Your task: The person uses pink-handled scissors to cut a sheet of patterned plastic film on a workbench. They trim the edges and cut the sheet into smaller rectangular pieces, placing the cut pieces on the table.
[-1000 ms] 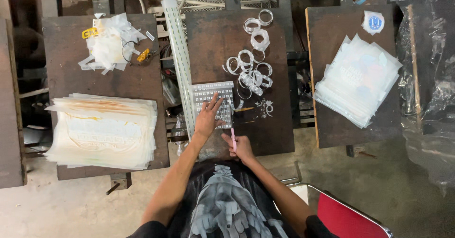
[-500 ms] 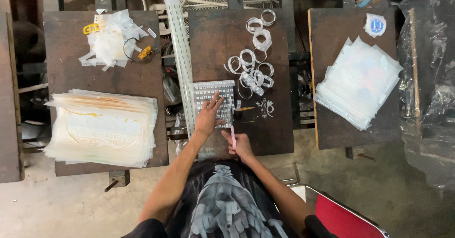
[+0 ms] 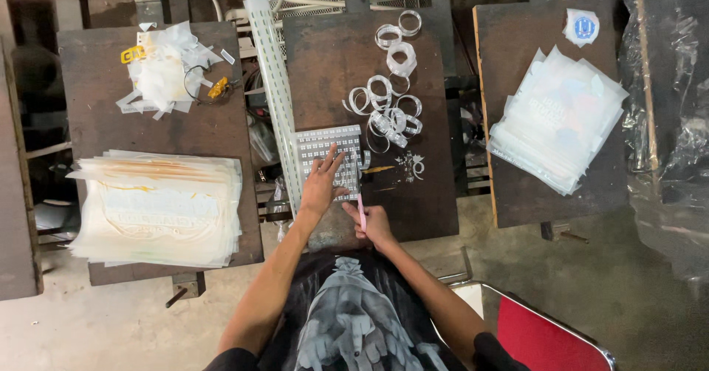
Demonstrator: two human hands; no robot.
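The left hand [image 3: 322, 186] lies flat, fingers spread, on a small sheet of white stickers in rows [image 3: 328, 158] near the front edge of the middle desk [image 3: 332, 60], toward its left side. Its grip is wide and closes on nothing; it only presses the sheet down. The right hand [image 3: 375, 225] sits just behind the sheet's near edge, at the front edge of the same desk, its grip narrow and closed around a thin pink tool [image 3: 361, 212] whose tip points up to the sheet's lower right corner, close to the left hand's fingers. Whether the tip touches the sheet cannot be told.

Along the left edge of the middle desk a long white perforated strip [image 3: 272, 83] runs from the back edge down to the sheet. To the right of the sheet, toward the middle and back of the desk, loose curls of clear tape [image 3: 388, 97] lie scattered, a few more near the back edge.

On the left desk [image 3: 88, 120] a thick stack of translucent printed sheets [image 3: 159, 208] fills the front half, and a heap of white scraps [image 3: 166, 72] with a yellow piece lies at the back. On the right desk [image 3: 509, 31] a pile of clear plastic bags [image 3: 557, 120] lies toward its right side, with a small round blue and white sticker [image 3: 582, 27] at the back right corner. A red chair [image 3: 546, 334] stands on the floor at the person's right.
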